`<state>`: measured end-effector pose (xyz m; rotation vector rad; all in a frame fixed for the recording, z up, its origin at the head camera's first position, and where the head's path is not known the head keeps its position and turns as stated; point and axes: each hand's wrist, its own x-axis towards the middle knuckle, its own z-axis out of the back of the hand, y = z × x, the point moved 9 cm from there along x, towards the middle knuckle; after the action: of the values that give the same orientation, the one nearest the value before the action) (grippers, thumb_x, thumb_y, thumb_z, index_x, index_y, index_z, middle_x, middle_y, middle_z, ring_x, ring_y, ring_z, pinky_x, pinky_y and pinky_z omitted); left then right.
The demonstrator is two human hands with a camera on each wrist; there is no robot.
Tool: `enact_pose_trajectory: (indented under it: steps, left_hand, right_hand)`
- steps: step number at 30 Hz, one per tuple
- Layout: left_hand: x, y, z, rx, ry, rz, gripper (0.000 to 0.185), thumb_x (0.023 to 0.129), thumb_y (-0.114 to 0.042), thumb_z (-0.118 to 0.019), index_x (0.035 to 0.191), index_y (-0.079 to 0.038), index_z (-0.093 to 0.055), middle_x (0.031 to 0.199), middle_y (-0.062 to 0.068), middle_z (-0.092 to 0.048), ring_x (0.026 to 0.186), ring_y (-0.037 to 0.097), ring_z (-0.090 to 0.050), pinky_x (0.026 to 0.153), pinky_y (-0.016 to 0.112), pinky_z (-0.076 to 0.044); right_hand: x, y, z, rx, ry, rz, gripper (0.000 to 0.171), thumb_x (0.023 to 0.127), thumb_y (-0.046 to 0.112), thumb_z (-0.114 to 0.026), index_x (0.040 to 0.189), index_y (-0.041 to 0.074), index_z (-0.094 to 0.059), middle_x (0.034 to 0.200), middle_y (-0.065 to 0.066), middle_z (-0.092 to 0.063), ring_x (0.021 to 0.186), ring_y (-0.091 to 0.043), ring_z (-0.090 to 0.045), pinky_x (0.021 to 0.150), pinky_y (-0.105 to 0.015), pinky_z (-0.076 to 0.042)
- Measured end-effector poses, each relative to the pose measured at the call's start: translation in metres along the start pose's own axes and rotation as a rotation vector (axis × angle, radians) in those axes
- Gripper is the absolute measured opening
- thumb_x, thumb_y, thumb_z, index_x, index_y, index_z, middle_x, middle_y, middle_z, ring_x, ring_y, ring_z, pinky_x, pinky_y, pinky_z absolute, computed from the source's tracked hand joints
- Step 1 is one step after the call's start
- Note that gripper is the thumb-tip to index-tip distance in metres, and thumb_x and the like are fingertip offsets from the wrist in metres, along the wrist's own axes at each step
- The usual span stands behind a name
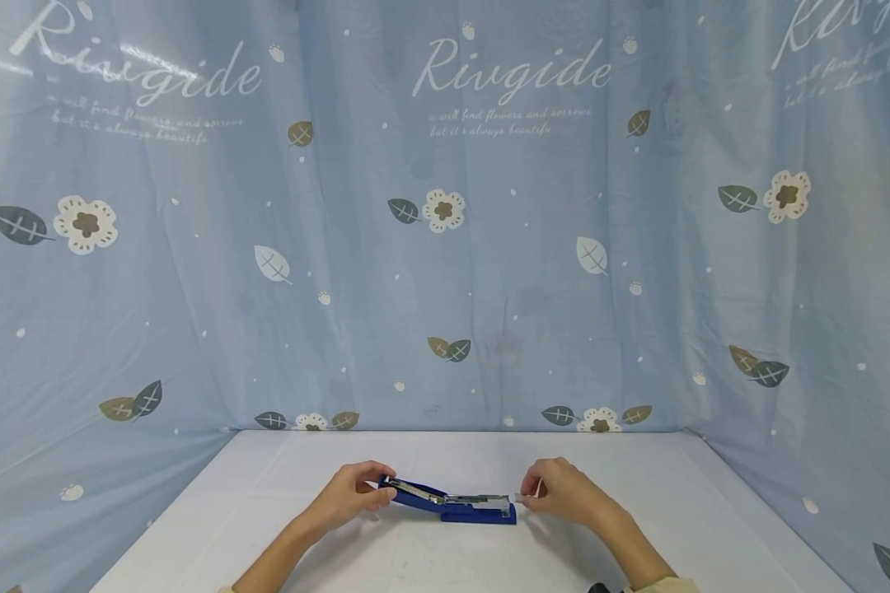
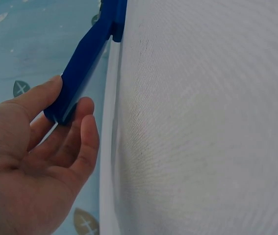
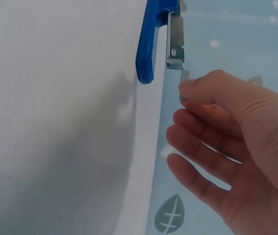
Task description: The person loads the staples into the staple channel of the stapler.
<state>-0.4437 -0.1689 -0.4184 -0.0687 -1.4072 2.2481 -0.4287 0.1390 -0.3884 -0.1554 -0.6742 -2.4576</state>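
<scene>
A blue stapler [image 1: 478, 517] lies opened out on the white table, its cover swung far back to the left and its metal magazine [image 3: 175, 41] exposed. My left hand [image 1: 350, 497] pinches the end of the raised cover [image 2: 82, 66] between thumb and fingers. At the other end, my right hand [image 1: 564, 492] pinches a small strip of staples [image 3: 185, 78] between thumb and forefinger. In the right wrist view the strip sits just off the magazine's front tip, with a slight gap. Most of the strip is hidden by the fingertips.
The white table [image 1: 415, 560] reaches back to a blue curtain [image 1: 445, 272] printed with leaves and flowers, which hangs behind and along both sides. A small dark object [image 1: 599, 588] shows at the bottom edge, near the right sleeve [image 1: 663, 585].
</scene>
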Motion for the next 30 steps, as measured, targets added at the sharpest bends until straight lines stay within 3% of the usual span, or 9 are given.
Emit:
enact_pose_trajectory:
  steps: [15,30]
  left_hand:
    - [0.001,-0.002,0.001,-0.015,-0.006,-0.015,0.041,0.092,-0.017,-0.069,0.124,0.006,-0.058,0.104,0.017,-0.069,0.080,0.023,-0.070,0.066,0.031,-0.059]
    - [0.000,-0.001,0.002,-0.010,-0.007,-0.014,0.042,0.091,-0.018,-0.070,0.124,0.007,-0.058,0.104,0.017,-0.070,0.081,0.024,-0.071,0.067,0.028,-0.059]
  right_hand:
    - [0.003,0.009,-0.007,0.004,0.009,-0.032,0.005,0.082,0.016,-0.075,0.085,0.016,-0.072,0.078,0.012,-0.062,0.068,0.000,-0.053,0.061,-0.018,-0.048]
    - [0.008,0.017,-0.009,0.023,0.013,0.000,0.006,0.082,0.016,-0.076,0.085,0.016,-0.071,0.079,0.011,-0.063,0.069,0.000,-0.054,0.061,-0.018,-0.048]
